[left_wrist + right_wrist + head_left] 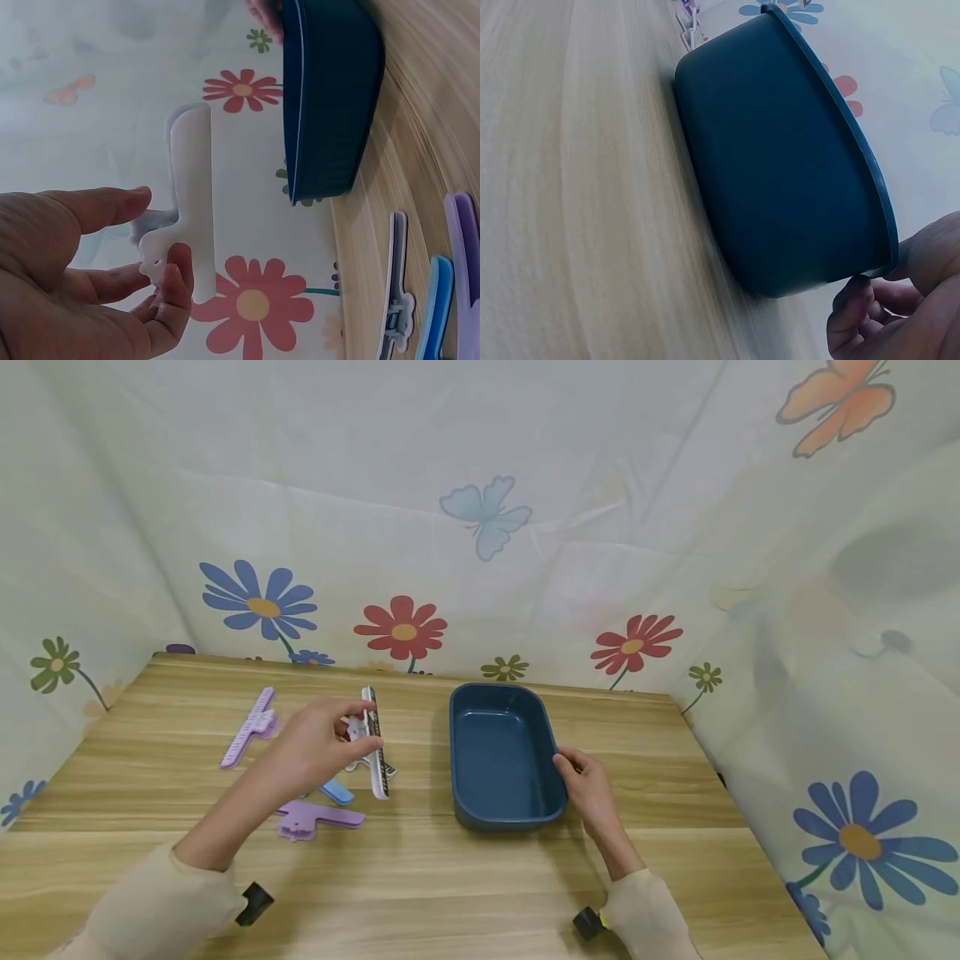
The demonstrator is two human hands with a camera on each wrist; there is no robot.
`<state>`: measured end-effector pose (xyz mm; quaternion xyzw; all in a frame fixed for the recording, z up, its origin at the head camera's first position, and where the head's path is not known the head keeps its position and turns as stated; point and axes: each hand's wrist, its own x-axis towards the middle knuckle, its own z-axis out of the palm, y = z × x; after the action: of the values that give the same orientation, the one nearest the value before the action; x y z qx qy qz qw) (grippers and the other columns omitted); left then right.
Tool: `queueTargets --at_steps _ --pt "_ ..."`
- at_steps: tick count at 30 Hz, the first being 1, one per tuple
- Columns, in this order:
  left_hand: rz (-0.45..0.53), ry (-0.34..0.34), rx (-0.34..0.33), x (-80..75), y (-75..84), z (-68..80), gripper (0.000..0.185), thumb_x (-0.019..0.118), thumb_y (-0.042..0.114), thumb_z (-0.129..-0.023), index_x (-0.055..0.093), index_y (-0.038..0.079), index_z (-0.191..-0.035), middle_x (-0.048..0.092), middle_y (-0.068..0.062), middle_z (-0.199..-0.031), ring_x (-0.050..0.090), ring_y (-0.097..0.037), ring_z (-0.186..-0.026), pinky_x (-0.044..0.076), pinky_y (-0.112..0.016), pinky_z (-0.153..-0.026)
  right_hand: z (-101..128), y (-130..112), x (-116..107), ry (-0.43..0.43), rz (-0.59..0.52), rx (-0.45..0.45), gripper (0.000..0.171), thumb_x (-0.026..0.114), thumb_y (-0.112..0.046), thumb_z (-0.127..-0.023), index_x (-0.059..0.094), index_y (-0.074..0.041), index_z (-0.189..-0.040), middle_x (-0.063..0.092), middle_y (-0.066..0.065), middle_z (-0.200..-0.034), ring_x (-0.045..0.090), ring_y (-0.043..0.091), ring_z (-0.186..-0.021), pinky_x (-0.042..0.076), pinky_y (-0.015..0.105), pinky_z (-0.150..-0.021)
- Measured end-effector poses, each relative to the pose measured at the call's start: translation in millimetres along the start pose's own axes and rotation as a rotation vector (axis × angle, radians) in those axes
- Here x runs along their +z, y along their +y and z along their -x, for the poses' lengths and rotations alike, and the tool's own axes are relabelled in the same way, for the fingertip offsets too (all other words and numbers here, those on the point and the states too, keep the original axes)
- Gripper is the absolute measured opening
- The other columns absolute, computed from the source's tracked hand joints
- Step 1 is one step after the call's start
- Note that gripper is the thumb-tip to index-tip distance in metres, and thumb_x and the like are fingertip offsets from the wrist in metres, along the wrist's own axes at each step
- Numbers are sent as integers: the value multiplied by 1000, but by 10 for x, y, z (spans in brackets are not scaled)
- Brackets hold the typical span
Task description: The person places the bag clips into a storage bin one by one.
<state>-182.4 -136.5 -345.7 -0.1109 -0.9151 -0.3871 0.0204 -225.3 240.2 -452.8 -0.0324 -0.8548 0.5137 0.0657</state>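
Observation:
My left hand holds a white bag clip between thumb and fingers by its grip tabs, raised above the table. In the head view dark markings run along the clip's long bar. To the right stands a dark blue rectangular bin, with only its bare floor showing inside. My right hand pinches the bin's rim at the right side, thumb over the edge and fingers curled beneath it. Below the left hand lie a white clip with dark markings, a blue clip and a purple clip.
Another purple clip lies farther left on the wooden table. A pale curtain printed with flowers and butterflies hangs behind the table and along both sides.

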Motion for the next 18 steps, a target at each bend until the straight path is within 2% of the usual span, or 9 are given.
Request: queueTargets --at_steps 4,9,18 --pt "21 -12 16 62 51 -33 52 79 21 -93 63 -5 -136 62 -21 -114 60 -28 -90 51 -33 -65 0 7 -3 0 1 -1 31 60 -9 -105 66 10 -129 68 25 -124 63 33 -111 52 30 -87" --pt "21 -24 28 145 113 -77 52 80 21 -92 64 -5 -135 61 -20 -112 58 -25 -86 49 -32 -63 11 6 -17 -4 2 0 32 59 -9 -105 65 10 -130 67 26 -127 62 34 -114 52 40 -94" --pt "29 -36 53 256 179 -136 51 81 19 -91 64 -4 -134 63 -19 -112 59 -25 -85 49 -31 -61 3 5 -11 -2 12 -5 32 60 -9 -105 66 10 -130 67 26 -126 63 34 -114 52 40 -94"
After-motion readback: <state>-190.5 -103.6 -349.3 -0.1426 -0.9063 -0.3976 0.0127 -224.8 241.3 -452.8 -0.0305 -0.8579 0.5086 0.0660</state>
